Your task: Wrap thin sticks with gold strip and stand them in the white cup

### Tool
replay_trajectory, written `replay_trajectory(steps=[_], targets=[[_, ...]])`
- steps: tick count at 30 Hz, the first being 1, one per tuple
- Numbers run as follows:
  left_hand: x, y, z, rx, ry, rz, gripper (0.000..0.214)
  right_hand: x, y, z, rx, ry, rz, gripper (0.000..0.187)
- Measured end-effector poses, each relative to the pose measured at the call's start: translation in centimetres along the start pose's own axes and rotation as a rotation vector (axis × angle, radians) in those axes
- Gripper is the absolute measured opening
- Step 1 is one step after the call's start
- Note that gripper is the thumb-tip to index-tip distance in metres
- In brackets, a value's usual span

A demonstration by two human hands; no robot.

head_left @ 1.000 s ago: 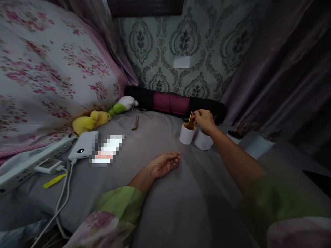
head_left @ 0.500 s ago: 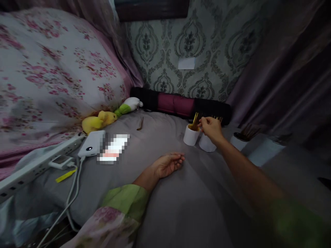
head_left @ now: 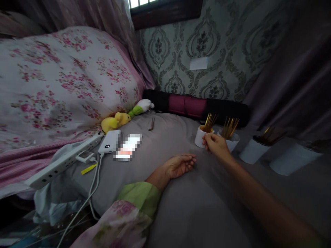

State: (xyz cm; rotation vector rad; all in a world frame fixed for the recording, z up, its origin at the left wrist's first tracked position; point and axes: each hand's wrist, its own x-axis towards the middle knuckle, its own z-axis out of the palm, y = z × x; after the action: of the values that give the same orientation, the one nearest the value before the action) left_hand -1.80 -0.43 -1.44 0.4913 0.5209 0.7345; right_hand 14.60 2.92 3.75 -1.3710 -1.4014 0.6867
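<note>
My left hand [head_left: 181,166] lies on the grey sheet [head_left: 176,206], palm turned inward, its fingers loosely curved with nothing visible in them. My right hand [head_left: 216,146] is closed in a pinch in front of two white cups; whatever is between the fingertips, if anything, is hidden or too small to name. The nearer-left cup [head_left: 199,137] has a yellowish inside and holds several thin gold sticks [head_left: 211,120]. Partly behind my right hand, a second cup [head_left: 234,142] holds more gold sticks [head_left: 230,126].
Two more white containers [head_left: 254,151] [head_left: 294,160] with sticks stand at right. Leftward lie thin tweezers-like prongs [head_left: 152,124], a blurred-out bright rectangle [head_left: 128,147], a white power bank [head_left: 110,142], a power strip [head_left: 64,162] and plush toys [head_left: 116,121]. A black-and-maroon roll [head_left: 187,105] lines the wall.
My right hand has come down from the tops of the gold sticks to the front of the cups, still pinched. The view has swung left; my left hand keeps its place on the sheet.
</note>
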Motion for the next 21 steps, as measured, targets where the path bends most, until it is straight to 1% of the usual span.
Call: replay_trajectory(steps=[3,7,11,16,21], targets=[[0.0,0.0,0.1,0.003,-0.003,0.006,0.015,-1.2,1.0,0.8,-0.004,-0.020,0.061,0.031],[-0.1,0.0,0.1,-0.010,0.005,0.013,0.014,-2.5,2.8,1.8,-0.007,-0.019,0.100,0.033],[-0.1,0.0,-0.1,-0.036,-0.006,0.019,0.013,-3.4,4.1,2.3,-0.005,-0.043,0.107,0.036],[-0.3,0.0,0.0,-0.055,0.022,0.036,0.011,-3.7,4.7,2.3,-0.025,-0.009,0.089,0.041],[-0.4,0.2,0.4,-0.053,0.091,0.002,0.009,-4.0,4.7,2.3,-0.007,0.021,0.085,0.045]])
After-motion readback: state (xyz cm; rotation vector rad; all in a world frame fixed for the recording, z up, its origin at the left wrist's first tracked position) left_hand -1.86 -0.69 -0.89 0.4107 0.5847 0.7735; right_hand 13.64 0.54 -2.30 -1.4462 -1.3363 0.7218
